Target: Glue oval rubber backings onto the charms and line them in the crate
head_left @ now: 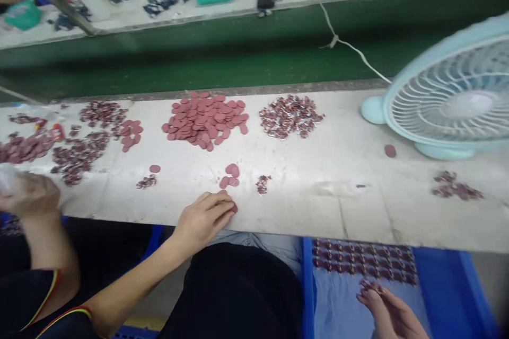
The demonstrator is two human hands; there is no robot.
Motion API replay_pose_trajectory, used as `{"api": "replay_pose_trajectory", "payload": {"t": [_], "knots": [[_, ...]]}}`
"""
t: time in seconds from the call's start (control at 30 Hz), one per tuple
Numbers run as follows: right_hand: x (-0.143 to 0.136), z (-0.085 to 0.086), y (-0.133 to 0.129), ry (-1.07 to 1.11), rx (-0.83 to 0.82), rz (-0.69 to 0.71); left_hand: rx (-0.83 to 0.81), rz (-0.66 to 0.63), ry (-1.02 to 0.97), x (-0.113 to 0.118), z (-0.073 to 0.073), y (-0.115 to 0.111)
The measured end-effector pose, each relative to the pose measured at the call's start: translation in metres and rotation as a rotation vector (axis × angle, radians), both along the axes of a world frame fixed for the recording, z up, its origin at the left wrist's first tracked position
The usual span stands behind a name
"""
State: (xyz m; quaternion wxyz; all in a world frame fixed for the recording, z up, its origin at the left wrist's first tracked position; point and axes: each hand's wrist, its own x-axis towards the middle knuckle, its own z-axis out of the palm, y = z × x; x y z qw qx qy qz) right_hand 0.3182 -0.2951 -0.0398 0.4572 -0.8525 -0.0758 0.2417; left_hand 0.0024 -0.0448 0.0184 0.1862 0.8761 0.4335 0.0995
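My left hand (204, 220) rests at the table's front edge, its fingers closed on a reddish-brown oval disc (234, 208). Just beyond it are several loose discs (230, 176) and a small cluster of metallic pieces (263, 184). Over the blue bin at the lower right, my right hand (384, 307) pinches a small reddish-brown piece with shiny parts (370, 287). Rows of similar assembled pieces (363, 259) lie in the bin on a pale blue sheet (338, 302).
Large piles of discs (207, 119) and metallic pieces (290, 116) lie on the white table (310, 206). A light blue fan (457, 100) stands at right. A co-worker's hand (34, 193) is at left; people sit across a green gap.
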Motion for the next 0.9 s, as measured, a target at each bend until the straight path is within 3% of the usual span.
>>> {"api": "replay_pose_trajectory", "payload": {"t": [0.07,0.17,0.27,0.37,0.53,0.73,0.9], "knots": [[0.003,-0.018,-0.026,0.053,-0.175,0.057,0.06,-0.038,0.021,0.0,-0.002,-0.003],[-0.003,-0.051,-0.05,0.119,-0.266,0.175,0.114,-0.066,0.039,-0.001,-0.006,-0.008],[-0.018,-0.084,-0.055,0.171,-0.297,0.29,0.117,-0.055,0.043,-0.003,-0.009,-0.01],[-0.033,-0.105,-0.051,0.204,-0.295,0.385,0.124,-0.016,0.055,-0.001,-0.008,-0.01],[-0.04,-0.118,-0.045,0.212,-0.296,0.502,0.0,0.072,0.033,0.009,0.004,-0.007],[-0.038,-0.127,-0.04,0.23,-0.318,0.549,-0.379,0.241,-0.186,0.015,0.018,-0.003],[-0.034,-0.114,-0.034,0.293,-0.242,0.473,-0.559,0.367,-0.36,0.003,0.015,0.004]]}}
